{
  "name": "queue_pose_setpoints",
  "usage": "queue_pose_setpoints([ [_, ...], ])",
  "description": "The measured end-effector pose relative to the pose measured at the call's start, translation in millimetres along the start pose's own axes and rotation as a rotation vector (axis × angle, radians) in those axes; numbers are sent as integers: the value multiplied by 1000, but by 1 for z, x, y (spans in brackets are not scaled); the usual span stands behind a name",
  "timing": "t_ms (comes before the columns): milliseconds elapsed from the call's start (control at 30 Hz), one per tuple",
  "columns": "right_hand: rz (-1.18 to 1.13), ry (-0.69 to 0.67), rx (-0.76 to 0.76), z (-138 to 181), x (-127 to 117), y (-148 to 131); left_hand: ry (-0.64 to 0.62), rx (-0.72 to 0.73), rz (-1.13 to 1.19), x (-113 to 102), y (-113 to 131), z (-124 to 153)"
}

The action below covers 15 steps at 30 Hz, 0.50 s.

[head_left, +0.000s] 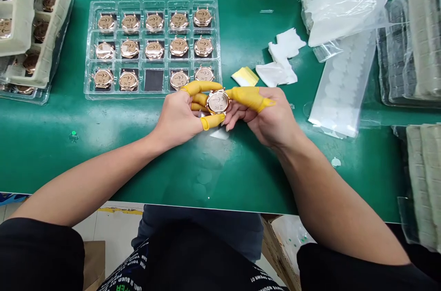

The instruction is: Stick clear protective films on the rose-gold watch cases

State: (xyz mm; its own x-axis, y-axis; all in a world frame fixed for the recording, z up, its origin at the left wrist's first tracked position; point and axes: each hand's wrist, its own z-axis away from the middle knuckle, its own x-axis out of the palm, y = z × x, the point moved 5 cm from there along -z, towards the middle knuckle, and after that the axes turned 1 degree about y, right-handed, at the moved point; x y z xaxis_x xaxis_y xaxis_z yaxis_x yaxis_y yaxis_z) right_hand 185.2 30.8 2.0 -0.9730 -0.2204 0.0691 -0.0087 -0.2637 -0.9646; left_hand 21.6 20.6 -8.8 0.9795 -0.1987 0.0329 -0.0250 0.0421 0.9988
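A rose-gold watch case [218, 101] is held above the green mat, face up, between both hands. My left hand [181, 114] grips its left side with fingers in yellow finger cots. My right hand [267, 114] pinches its right side, also with yellow cots on the thumb and forefinger. Just behind the hands lies a clear plastic tray [151, 93] with three rows of the same watch cases; one cell in the front row [153, 80] is empty.
White trays with more cases [31, 29] stand stacked at the far left. White wipes [280, 59] and a yellow pad [245, 76] lie right of the tray. Plastic bags of white discs [344, 80] and wrapped stacks [413, 52] fill the right side.
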Motion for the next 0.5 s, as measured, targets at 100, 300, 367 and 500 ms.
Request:
queue_pose_setpoints([
  [100, 38, 16, -18, 0, 0, 0, -20, 9, 18, 1, -1, 0],
  [300, 49, -68, -20, -2, -5, 0, -41, 2, 23, 1, -4, -1],
  [367, 91, -44, -60, -8, -16, -1, -42, -11, 26, 1, -4, -1],
  [500, 592, 398, -370, -22, -58, -13, -44, -33, 17, 2, -4, -1],
])
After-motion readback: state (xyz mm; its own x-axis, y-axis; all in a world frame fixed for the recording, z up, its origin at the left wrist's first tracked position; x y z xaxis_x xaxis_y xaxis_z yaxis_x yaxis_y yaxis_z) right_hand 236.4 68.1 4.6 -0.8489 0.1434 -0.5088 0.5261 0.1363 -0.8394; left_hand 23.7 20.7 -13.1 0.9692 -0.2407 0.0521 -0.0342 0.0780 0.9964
